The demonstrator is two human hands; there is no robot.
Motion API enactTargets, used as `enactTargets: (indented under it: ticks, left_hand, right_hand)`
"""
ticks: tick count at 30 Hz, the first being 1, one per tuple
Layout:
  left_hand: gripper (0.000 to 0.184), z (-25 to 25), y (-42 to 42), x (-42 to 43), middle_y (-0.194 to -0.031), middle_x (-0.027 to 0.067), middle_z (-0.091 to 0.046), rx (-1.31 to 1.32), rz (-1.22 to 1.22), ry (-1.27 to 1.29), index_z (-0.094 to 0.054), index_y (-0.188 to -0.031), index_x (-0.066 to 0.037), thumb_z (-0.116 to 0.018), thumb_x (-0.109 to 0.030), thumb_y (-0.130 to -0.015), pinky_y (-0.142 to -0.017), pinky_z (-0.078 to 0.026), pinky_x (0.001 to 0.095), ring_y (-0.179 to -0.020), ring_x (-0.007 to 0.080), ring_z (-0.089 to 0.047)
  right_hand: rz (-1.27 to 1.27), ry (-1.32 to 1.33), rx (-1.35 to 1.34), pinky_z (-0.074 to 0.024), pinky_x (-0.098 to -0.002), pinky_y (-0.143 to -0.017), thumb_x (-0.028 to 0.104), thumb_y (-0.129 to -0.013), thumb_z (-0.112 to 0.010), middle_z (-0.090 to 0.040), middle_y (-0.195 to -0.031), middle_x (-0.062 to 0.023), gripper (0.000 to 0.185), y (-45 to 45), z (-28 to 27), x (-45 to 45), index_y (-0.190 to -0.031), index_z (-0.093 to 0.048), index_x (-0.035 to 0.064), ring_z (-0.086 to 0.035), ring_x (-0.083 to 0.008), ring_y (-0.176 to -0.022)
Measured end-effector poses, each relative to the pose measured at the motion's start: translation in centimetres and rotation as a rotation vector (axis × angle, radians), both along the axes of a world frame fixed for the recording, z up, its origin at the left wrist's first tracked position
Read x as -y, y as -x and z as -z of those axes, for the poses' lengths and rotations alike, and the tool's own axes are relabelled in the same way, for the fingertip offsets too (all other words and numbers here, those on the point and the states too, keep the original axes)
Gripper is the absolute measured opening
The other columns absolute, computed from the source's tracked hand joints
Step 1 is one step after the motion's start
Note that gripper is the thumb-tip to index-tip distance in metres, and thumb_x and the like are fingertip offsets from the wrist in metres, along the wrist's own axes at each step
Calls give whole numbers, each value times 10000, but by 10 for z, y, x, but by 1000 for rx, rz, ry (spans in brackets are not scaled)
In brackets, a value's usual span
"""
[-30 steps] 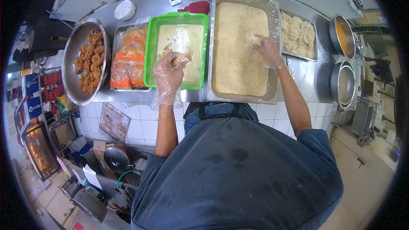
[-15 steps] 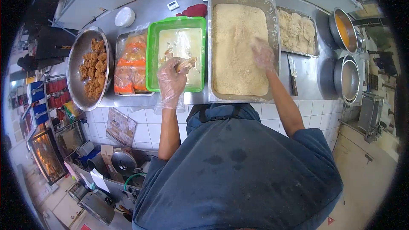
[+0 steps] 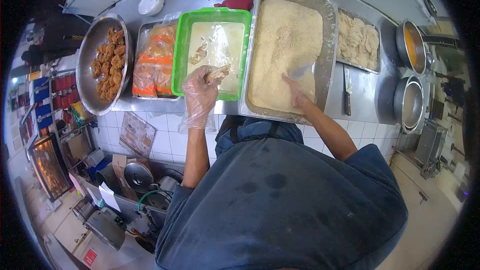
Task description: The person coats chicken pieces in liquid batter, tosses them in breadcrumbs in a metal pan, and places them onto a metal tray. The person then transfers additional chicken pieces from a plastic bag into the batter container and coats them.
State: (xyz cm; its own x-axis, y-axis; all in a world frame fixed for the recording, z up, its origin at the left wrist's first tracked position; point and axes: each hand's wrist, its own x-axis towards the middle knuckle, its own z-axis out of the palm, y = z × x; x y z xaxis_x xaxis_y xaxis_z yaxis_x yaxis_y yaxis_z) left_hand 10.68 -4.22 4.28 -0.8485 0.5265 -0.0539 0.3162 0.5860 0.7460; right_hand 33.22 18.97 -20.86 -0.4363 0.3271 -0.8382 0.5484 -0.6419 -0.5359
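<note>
My left hand (image 3: pixel 200 92), in a clear plastic glove, is closed on a wet, pale piece of raw chicken (image 3: pixel 220 73). It holds the piece above the near part of a green tub (image 3: pixel 177 72) of milky liquid. Another chicken piece (image 3: pixel 198 54) lies partly sunk in that liquid. My right hand (image 3: pixel 298 96), also gloved, reaches low into the flour (image 3: pixel 280 35) in a deep metal tray (image 3: pixel 329 45). One finger stretches out and the others are partly hidden by flour. Beside this hand a patch of bare tray bottom shows through.
Left of the tub are bagged orange packs (image 3: pixel 155 62) and a metal bowl (image 3: pixel 86 87) of fried chicken. Right of the flour stand a tray of floured pieces (image 3: pixel 357 42), a knife (image 3: pixel 347 92) and metal bowls (image 3: pixel 410 105). A red cloth (image 3: pixel 237 2) lies behind.
My right hand has moved from the flour's right side toward the tray's near edge, pushing flour and baring some metal. My left hand keeps the chicken over the tub. The view has shifted slightly.
</note>
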Motion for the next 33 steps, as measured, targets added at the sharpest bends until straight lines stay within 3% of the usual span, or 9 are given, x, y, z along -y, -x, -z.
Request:
enactTargets:
  ticks: [3, 5, 7, 13, 20, 22, 25, 29, 33]
  left_hand:
    - [166, -2, 0, -2, -785, 156, -690, -2, -32, -42, -699, -919, 21, -767, -25, -775, -667, -505, 343, -693, 224, -650]
    - [172, -3, 2, -1, -769, 182, -673, -15, -41, -66, -688, -903, 25, -772, -25, -761, -658, -498, 357, -680, 264, -650]
    - [175, -2, 6, 0, -771, 181, -676, -25, -42, -81, -687, -902, 27, -775, -24, -760, -661, -499, 353, -680, 266, -649]
    - [177, -3, 12, -2, -783, 190, -679, -51, -59, -33, -686, -901, 32, -772, -44, -766, -677, -507, 367, -691, 294, -651]
    - [175, 30, 28, 2, -760, 191, -656, -3, -27, -116, -689, -898, 15, -763, -34, -747, -655, -490, 384, -677, 305, -632]
    - [171, 32, 30, 1, -750, 188, -647, 12, -39, -123, -689, -896, 11, -754, -24, -742, -649, -484, 385, -670, 304, -623]
    - [164, 8, 28, -6, -753, 185, -650, -31, -41, -77, -687, -891, 14, -744, -17, -741, -648, -485, 385, -669, 306, -626]
    - [175, 4, 32, -5, -758, 188, -655, -88, -55, -45, -688, -897, 20, -752, -19, -739, -650, -489, 386, -665, 313, -628]
    - [183, 14, 38, -2, -755, 186, -655, -23, -78, -46, -693, -907, 24, -763, -22, -745, -659, -498, 367, -677, 296, -639]
  right_hand:
    - [-222, -54, -169, -397, -431, -1137, 432, -1025, -496, -544, -1442, -154, 611, 9, -25, 8, -1456, -455, 1, -557, -288, -1288]
    - [-144, 86, -279, -413, -474, -1126, 453, -1017, -500, -566, -1422, -151, 606, 19, -30, 20, -1443, -483, 23, -577, -293, -1273]
    - [242, 552, -320, -423, -535, -1116, 482, -999, -509, -552, -1442, -150, 625, 32, -31, 29, -1451, -488, 50, -566, -323, -1297]
    - [312, 309, -355, -527, -430, -1016, 408, -1054, -418, -649, -1303, -117, 521, 57, -37, -23, -1351, -565, 6, -689, -318, -1064]
    - [94, -492, -50, -334, -443, -1182, 410, -1040, -438, -414, -1545, -215, 616, 129, -9, -113, -1458, -436, -42, -403, -334, -1434]
    - [-77, -915, 319, -271, -437, -1214, 420, -1039, -430, -369, -1570, -232, 659, 168, -97, -94, -1477, -395, -72, -341, -349, -1468]
    - [-173, -1563, 322, -244, -485, -1210, 453, -1012, -456, -426, -1510, -290, 681, 176, -2, -82, -1466, -435, -54, -354, -428, -1440]
    - [-618, -1567, 379, -171, -485, -1237, 384, -1053, -382, -310, -1601, -231, 615, 134, 35, -61, -1541, -344, 11, -263, -377, -1497]
    - [-726, -1650, 353, -155, -499, -1236, 366, -1055, -378, -296, -1615, -207, 616, 81, 3, -28, -1567, -298, 33, -260, -371, -1499]
